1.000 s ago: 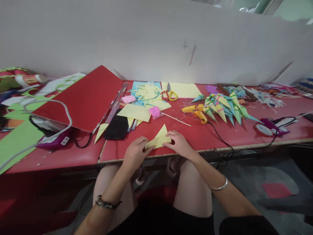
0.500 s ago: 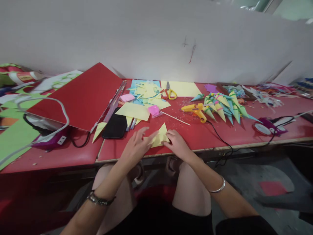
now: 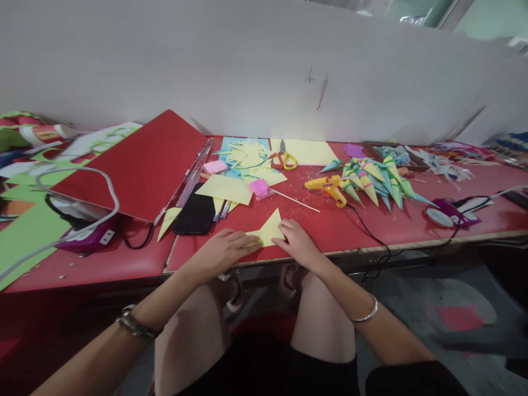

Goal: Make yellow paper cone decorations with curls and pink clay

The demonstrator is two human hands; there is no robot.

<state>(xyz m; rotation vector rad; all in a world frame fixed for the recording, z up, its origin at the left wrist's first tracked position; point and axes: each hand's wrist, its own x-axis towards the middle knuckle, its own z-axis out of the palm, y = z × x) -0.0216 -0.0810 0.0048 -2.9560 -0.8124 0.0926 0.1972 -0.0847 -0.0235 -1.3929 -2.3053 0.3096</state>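
Observation:
A piece of pale yellow paper [image 3: 271,228], with one corner pointing away from me, lies at the red table's front edge between my hands. My left hand [image 3: 225,250] rests flat over its left part, fingers stretched out and side by side. At the right edge, my right hand [image 3: 297,240] has its fingers curled, with thumb and forefinger pinching the paper. Just beyond my left hand are a black phone [image 3: 196,212], two pens [image 3: 223,209] and more cut yellow paper [image 3: 226,188]. Farther off lie a pink packet [image 3: 259,188] and a thin stick [image 3: 296,200].
A yellow glue gun [image 3: 328,187] lies right of centre, its cord hanging over the front edge. Behind it are several paper cones [image 3: 373,179]. Scissors [image 3: 284,158] sit at the back. Left stand a large red board [image 3: 140,165] and a purple power strip [image 3: 93,236].
My left hand has come down and left, flattening onto the left part of the paper. My right hand stays at the paper's right edge.

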